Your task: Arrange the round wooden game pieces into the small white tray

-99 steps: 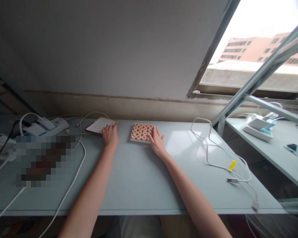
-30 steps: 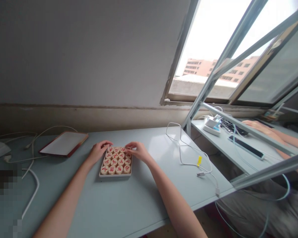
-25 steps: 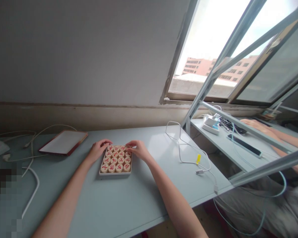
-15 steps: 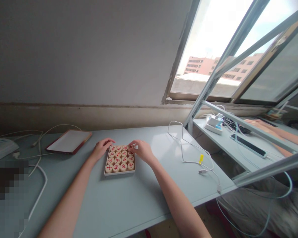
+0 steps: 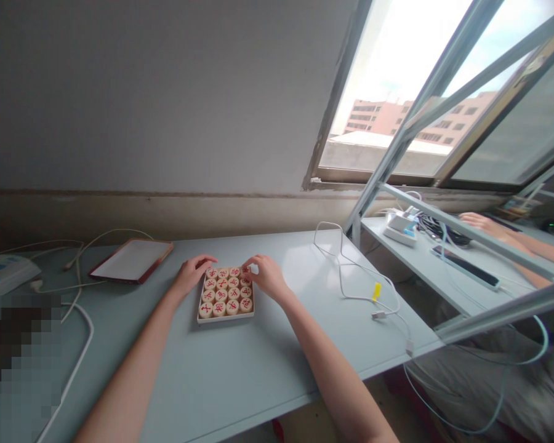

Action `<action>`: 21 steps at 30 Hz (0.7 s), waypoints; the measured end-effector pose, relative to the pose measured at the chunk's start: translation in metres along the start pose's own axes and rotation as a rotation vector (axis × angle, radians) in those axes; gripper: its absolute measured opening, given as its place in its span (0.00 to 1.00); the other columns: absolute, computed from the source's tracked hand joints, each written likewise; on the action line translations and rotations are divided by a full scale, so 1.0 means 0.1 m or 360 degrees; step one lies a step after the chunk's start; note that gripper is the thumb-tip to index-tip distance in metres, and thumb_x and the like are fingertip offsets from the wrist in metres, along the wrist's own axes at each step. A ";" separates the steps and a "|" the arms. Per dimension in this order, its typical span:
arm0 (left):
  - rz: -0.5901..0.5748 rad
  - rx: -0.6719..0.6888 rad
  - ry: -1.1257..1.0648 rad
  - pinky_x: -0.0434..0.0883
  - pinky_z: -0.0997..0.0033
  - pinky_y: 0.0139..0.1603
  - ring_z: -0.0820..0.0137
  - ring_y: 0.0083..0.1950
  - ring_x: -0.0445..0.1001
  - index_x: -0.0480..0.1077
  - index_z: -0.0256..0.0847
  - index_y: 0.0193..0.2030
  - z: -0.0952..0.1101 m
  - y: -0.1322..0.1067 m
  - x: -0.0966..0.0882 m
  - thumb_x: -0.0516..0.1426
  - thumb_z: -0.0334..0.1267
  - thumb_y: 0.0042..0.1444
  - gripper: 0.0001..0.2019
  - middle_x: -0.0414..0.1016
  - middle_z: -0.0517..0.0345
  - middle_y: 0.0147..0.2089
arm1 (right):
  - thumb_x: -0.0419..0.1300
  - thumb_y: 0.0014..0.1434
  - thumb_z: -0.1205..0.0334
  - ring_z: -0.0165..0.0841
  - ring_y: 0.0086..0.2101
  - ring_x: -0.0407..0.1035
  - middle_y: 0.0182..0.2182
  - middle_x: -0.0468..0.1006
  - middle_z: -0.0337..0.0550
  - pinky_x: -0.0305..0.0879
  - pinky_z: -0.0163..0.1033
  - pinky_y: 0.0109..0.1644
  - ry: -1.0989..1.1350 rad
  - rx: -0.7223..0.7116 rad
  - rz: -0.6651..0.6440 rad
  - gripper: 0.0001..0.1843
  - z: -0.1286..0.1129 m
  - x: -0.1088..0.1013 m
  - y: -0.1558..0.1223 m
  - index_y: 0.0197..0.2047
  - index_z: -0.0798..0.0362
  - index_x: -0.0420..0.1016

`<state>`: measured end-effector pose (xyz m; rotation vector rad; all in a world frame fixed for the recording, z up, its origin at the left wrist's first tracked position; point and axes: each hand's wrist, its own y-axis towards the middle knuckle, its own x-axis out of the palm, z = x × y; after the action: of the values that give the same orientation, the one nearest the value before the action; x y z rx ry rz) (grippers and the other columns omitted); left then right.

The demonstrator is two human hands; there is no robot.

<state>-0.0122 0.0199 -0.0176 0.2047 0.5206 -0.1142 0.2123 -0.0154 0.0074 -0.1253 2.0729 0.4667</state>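
Note:
A shallow white box (image 5: 226, 319) lies on the desk before me, filled with rows of round, pale xiangqi pieces (image 5: 221, 295) bearing red characters. At its back left corner is my left hand (image 5: 194, 272), its curved fingers apart and reaching past the back edge; no piece shows in it. My right hand (image 5: 266, 274) is over the back right corner, with thumb and forefinger closed about the corner xiangqi piece (image 5: 245, 271). That piece is partly hidden by the fingers.
A red-edged box lid (image 5: 133, 261) lies inside-up on the desk (image 5: 240, 375) at left, near white cables and a white device (image 5: 7, 274). A white cable (image 5: 351, 298) loops at right. Beyond the metal frame (image 5: 388, 163) are a power strip (image 5: 401, 231), a phone (image 5: 465, 268) and another person's arms (image 5: 512, 240).
The whole view has shifted slightly, putting the desk things a little further right. Both hands stay at the back corners of the box, and the pieces look unchanged.

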 end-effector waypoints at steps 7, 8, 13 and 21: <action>-0.0006 -0.0004 0.0011 0.65 0.71 0.35 0.67 0.34 0.69 0.73 0.40 0.33 -0.05 0.02 0.00 0.50 0.43 0.47 0.14 0.73 0.57 0.32 | 0.62 0.49 0.58 0.33 0.39 0.64 0.36 0.72 0.40 0.55 0.36 0.40 0.0004 0.0071 -0.0007 0.10 -0.02 -0.01 0.01 0.36 0.49 0.70; -0.0005 -0.0007 0.0004 0.65 0.71 0.36 0.67 0.35 0.69 0.73 0.40 0.33 -0.05 0.02 0.00 0.50 0.43 0.47 0.14 0.74 0.56 0.32 | 0.62 0.48 0.59 0.33 0.40 0.64 0.36 0.73 0.39 0.54 0.36 0.40 0.0016 0.0071 0.0004 0.10 -0.03 -0.01 0.01 0.36 0.49 0.70; -0.0002 0.0015 -0.0016 0.65 0.69 0.41 0.65 0.39 0.70 0.72 0.39 0.33 -0.02 0.00 0.00 0.49 0.42 0.47 0.14 0.74 0.55 0.36 | 0.62 0.48 0.63 0.31 0.37 0.65 0.34 0.74 0.36 0.53 0.37 0.41 0.0142 0.0035 0.0112 0.07 -0.06 -0.03 0.00 0.33 0.49 0.68; 0.0012 0.0005 0.0061 0.65 0.69 0.41 0.65 0.41 0.70 0.72 0.39 0.33 0.03 -0.03 0.01 0.48 0.42 0.48 0.14 0.75 0.55 0.37 | 0.58 0.50 0.57 0.29 0.29 0.66 0.30 0.74 0.38 0.59 0.34 0.33 0.0727 0.0362 0.0223 0.09 0.23 0.00 0.10 0.34 0.52 0.69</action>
<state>-0.0111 0.0164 -0.0162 0.2122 0.5580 -0.1040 0.2280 0.0019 -0.0001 0.0549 2.5800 0.3003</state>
